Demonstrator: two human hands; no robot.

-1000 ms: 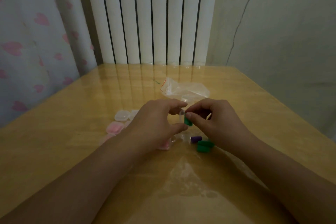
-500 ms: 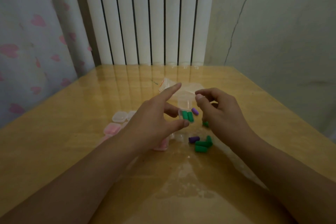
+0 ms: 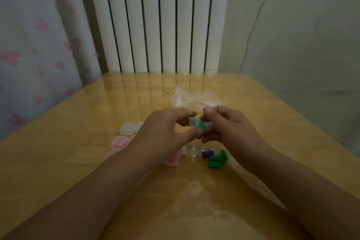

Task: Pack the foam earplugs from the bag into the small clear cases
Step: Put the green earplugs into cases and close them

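A small clear case point(image 3: 198, 124) with green earplugs inside is held above the table between both hands. My left hand point(image 3: 165, 134) pinches its left side with thumb and forefinger. My right hand point(image 3: 228, 126) grips its right side, fingers curled over the lid. On the table below lie a purple earplug point(image 3: 206, 154) and green earplugs point(image 3: 217, 160). The clear plastic bag point(image 3: 194, 99) lies flat behind the hands.
Closed cases lie left of my left hand: a clear one point(image 3: 127, 129) and a pink-filled one point(image 3: 119, 142); another pink one point(image 3: 172, 160) shows under my left wrist. A white radiator point(image 3: 155, 19) stands behind the wooden table point(image 3: 78, 122).
The lid stood open with green earplugs showing half a second ago. Both hands have since come together on the case, and the lid is down over the plugs.
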